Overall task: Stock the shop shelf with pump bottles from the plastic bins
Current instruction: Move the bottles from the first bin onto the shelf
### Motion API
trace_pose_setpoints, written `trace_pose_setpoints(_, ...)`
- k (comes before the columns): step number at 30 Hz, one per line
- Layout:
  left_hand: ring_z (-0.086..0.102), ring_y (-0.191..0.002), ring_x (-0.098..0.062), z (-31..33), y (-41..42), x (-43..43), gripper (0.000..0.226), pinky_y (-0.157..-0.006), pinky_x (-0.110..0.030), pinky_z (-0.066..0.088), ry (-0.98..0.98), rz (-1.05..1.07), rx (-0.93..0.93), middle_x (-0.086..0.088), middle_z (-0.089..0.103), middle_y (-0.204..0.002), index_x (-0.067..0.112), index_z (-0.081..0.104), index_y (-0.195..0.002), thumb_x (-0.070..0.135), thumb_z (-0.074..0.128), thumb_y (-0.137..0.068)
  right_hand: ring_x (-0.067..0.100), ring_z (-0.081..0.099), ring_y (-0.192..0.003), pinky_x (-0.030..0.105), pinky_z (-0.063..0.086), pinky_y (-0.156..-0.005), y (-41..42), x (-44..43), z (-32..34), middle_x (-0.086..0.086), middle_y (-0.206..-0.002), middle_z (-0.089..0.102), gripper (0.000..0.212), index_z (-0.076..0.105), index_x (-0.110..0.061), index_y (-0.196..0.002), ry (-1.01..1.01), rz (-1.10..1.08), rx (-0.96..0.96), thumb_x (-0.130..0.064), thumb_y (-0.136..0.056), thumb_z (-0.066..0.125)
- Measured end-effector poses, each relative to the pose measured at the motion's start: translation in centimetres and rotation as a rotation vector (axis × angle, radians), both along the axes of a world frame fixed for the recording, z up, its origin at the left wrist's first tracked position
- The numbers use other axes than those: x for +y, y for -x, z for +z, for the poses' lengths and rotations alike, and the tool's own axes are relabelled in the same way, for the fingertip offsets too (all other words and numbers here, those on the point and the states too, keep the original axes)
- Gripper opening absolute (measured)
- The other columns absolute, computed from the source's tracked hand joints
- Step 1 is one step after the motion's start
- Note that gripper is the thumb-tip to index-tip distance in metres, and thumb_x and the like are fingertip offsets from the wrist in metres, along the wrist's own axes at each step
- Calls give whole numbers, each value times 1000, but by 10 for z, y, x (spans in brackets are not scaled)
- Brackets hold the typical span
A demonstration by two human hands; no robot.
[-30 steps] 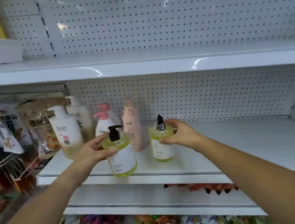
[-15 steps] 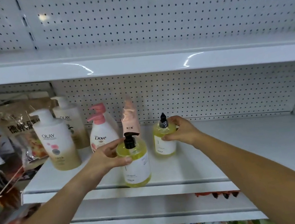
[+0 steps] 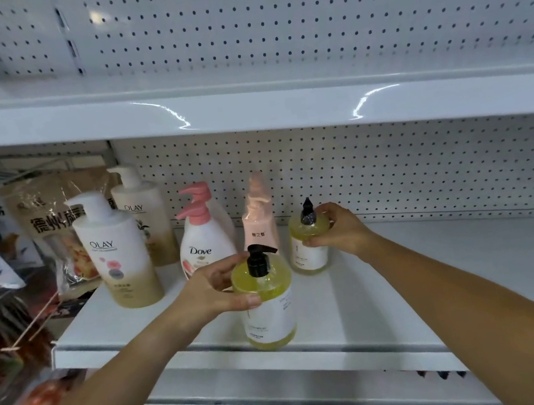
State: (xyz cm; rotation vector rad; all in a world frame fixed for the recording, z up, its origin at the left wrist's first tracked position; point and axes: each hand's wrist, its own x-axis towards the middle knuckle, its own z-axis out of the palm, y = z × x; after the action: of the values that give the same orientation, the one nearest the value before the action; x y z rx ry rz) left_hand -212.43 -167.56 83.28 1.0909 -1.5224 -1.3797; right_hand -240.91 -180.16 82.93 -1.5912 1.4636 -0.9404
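On the white shelf (image 3: 457, 271), the near yellow bottle (image 3: 268, 308) stands close to the front edge; a bump could tip it off. The left hand (image 3: 209, 289) curls its fingers (image 3: 242, 303) round it. The right hand (image 3: 338, 230) grips the far yellow bottle (image 3: 308, 251).

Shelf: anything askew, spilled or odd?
Nothing spilled or tipped; every bottle stands upright. One mismatch: the rear yellow bottle, gripped by the right hand, has its pump seemingly wrapped in clear film, while the front yellow bottle, in the left hand, has a bare black pump and sits close to the front of the shelf.
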Motion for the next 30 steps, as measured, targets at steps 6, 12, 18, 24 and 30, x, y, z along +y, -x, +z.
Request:
trace_pose_setpoints(6, 66, -114, -19, 0, 3, -1, 107, -86, -25, 54, 6, -21, 12, -5, 72, -119, 16, 58, -134, 40, 99, -38, 14, 62, -103, 26, 50, -81, -7, -12, -3, -4, -115, 62, 70, 55, -20, -122, 10, -6, 3, -11, -63, 91)
trace_pose_setpoints(12, 65, -117, -21, -2, 6, -1, 83, -97, -34, 52, 18, -48, -1, -7, 71, -120, 17, 60, -132, 20, 89, -55, 13, 60, -100, 27, 48, -83, -12, -25, -7, -2, -118, 61, 70, 53, -17, -125, 13, 2, -4, -9, -65, 90)
trace_pose_setpoints(18, 61, -121, -26, -9, 6, -5, 84, -105, -44, 48, 13, -33, -9, -8, 69, -124, 16, 59, -134, 21, 90, -57, 19, 61, -105, 30, 49, -87, -14, -32, -5, -3, -112, 60, 67, 52, -17, -124, -19, 14, -21, -4, -69, 86)
trace_pose_setpoints(24, 62, -121, -23, -14, 5, -7, 89, -107, -46, 46, 3, -40, -25, -6, 70, -124, 18, 58, -136, 27, 94, -54, 21, 61, -110, 29, 49, -85, -13, -33, 3, -2, -113, 62, 62, 50, -19, -120, -54, 62, 16, -2, -71, 84)
trace_pose_setpoints(30, 61, -122, -18, -9, 10, -6, 94, -106, -41, 47, -9, -53, -30, -2, 70, -125, 19, 55, -138, 30, 95, -54, 17, 44, -135, 30, 39, -104, 3, -6, 8, 1, -144, 47, 87, 38, -22, -149, -5, -17, -114, -6, -76, 82)
